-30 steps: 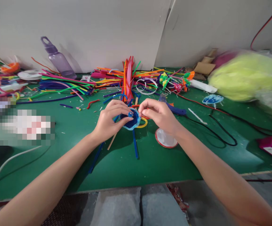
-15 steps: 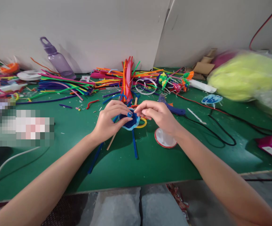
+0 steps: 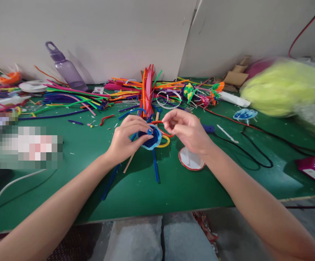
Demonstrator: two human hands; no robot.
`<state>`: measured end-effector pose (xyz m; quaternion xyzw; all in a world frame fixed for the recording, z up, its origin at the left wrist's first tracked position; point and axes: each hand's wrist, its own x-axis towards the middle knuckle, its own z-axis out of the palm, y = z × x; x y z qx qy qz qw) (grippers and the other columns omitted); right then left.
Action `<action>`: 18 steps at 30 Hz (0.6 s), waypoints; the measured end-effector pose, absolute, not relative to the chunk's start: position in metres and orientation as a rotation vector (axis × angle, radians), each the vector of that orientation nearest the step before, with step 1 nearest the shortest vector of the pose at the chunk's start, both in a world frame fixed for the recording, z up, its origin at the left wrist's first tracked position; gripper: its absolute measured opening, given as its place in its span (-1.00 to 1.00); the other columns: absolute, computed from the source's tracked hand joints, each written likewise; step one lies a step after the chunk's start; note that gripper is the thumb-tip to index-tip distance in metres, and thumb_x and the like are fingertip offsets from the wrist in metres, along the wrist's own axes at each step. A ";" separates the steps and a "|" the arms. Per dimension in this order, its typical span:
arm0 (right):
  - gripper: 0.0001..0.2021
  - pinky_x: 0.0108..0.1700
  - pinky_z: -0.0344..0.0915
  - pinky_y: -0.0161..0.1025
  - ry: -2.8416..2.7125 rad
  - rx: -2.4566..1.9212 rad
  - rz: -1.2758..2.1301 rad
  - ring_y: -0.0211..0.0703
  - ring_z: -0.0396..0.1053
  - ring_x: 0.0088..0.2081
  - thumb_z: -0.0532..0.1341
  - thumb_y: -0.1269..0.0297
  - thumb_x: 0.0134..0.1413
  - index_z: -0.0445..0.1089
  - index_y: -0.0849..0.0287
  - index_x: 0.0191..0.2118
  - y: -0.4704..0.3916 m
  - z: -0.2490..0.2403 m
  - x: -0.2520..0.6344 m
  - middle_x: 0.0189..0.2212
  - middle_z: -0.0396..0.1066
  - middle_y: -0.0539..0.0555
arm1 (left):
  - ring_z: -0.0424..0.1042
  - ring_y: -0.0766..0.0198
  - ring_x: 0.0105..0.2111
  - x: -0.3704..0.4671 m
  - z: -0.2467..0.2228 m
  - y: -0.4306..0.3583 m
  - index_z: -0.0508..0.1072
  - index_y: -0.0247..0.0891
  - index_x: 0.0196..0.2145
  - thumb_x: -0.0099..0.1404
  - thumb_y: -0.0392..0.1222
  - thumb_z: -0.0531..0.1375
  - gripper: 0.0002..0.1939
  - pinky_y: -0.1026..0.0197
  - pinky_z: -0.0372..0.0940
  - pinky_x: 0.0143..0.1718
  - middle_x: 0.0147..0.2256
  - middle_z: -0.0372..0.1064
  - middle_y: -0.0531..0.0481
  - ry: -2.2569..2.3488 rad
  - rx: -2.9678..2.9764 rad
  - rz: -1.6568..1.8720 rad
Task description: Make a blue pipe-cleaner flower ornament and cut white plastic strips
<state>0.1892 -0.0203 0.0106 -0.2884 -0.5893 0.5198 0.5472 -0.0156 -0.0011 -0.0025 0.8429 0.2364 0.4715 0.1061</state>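
The left hand (image 3: 126,139) pinches a small blue coil (image 3: 150,132) over the dark inside of a bowl-shaped blue piece (image 3: 156,139) with a paler rim. Just right of that piece, the right hand (image 3: 181,127) has thumb and fingers drawn together by a red strip (image 3: 156,121); whether it grips the strip is unclear. Near the right wrist, a red-rimmed white disc lies on the green worktop (image 3: 138,199). Beyond the left hand is a purple bottle (image 3: 70,74), contents unclear; beyond the right, a clear bag (image 3: 311,113) holds yellow material (image 3: 282,83).
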 end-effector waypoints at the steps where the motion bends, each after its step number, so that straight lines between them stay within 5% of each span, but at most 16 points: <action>1: -0.70 -0.43 0.08 -0.32 -1.392 -0.687 1.235 -0.36 0.21 -0.45 0.08 0.60 -0.27 0.42 0.19 -0.37 -0.020 0.011 0.189 -0.52 0.31 -0.07 | 0.44 0.19 -0.19 -0.016 -0.002 -0.001 0.54 -0.22 -0.35 0.19 -0.17 0.31 -0.91 0.04 0.37 -0.09 -0.32 0.56 -0.05 0.695 2.483 1.390; 18: -0.69 -0.41 0.11 -0.31 -1.419 -0.686 1.251 -0.35 0.22 -0.45 0.08 0.59 -0.26 0.41 0.18 -0.33 -0.019 0.009 0.189 -0.50 0.30 -0.08 | 0.44 0.19 -0.19 -0.015 -0.002 -0.001 0.55 -0.21 -0.35 0.20 -0.15 0.31 -0.91 0.04 0.37 -0.09 -0.32 0.56 -0.04 0.703 2.485 1.387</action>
